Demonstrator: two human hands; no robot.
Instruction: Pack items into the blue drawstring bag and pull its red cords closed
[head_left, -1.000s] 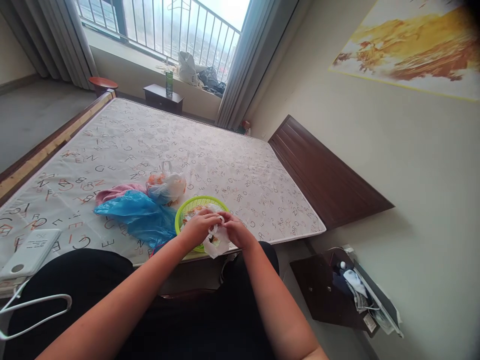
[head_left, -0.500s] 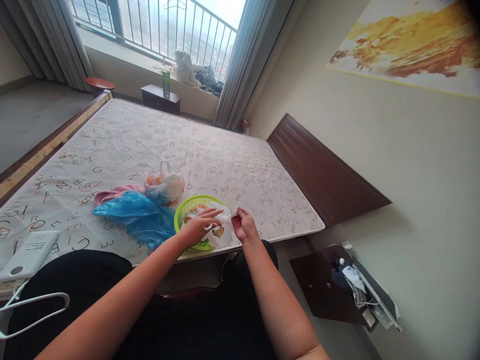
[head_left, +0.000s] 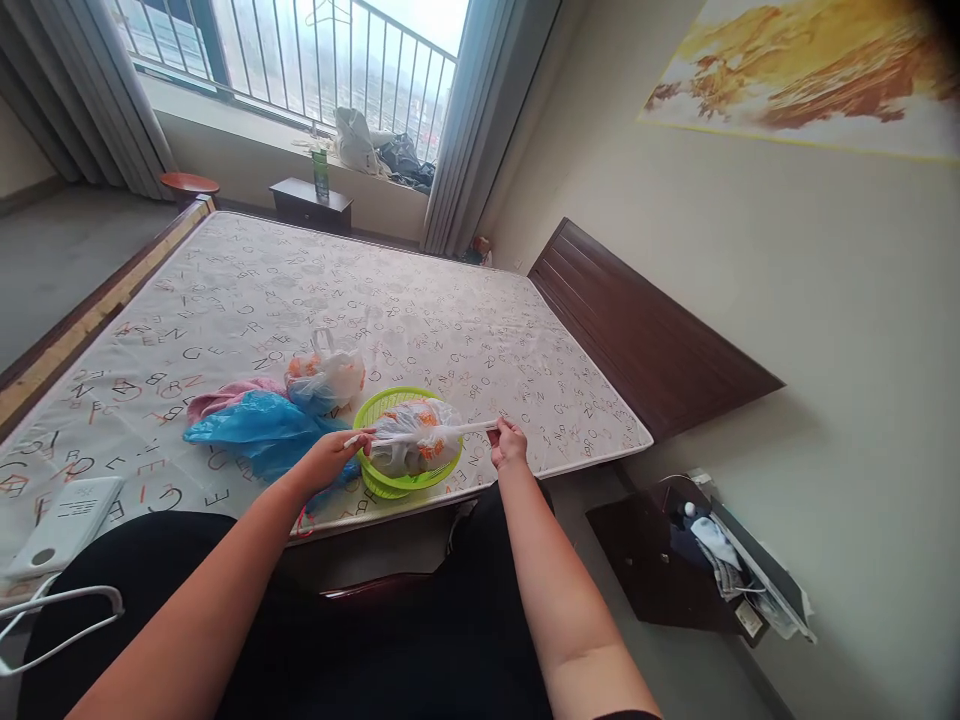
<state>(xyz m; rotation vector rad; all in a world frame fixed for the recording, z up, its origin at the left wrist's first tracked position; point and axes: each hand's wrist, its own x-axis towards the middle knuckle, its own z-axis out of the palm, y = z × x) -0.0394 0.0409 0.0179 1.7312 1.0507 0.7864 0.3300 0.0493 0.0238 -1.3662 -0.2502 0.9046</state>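
Both hands' fingers (head_left: pixel 358 438) pinch the plastic bag's (head_left: pixel 415 438) ends.

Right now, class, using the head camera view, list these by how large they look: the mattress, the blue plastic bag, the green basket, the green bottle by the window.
1. The mattress
2. The blue plastic bag and the green basket: too alike to rank
3. The green bottle, though it is farther away

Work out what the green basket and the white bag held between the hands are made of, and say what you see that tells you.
The green basket looks like moulded plastic, with a slight gloss; its bright, even colour and regular openings suggest this. The white bag looks like thin plastic film: it is crinkled and semi-transparent, with orange showing through.
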